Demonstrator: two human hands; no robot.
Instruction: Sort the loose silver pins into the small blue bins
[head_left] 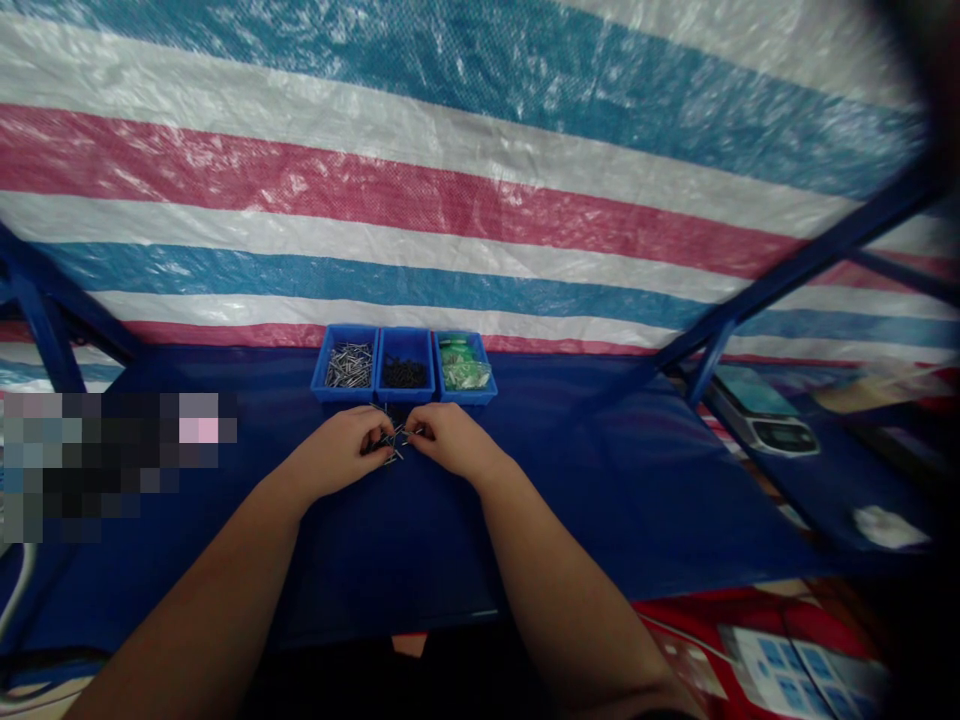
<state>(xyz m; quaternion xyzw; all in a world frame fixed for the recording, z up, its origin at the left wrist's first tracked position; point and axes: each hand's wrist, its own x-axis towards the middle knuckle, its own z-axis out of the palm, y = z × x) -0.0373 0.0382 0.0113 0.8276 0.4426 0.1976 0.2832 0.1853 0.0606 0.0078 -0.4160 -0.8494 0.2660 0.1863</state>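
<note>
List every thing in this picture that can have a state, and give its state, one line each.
Left hand: closed on small metal pins.
Right hand: pinching the same pins, close to the left hand.
Left bin: open, holds silver pins.
Middle bin: open, holds dark small parts.
Right bin: open, holds green bags.
Scale: on the side table, display unreadable.

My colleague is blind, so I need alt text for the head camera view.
Left hand and right hand meet over a blue table, pinching small metal screws between them. Behind them stand three blue bins of silver, black and green parts, in front of a striped tarp.
</note>
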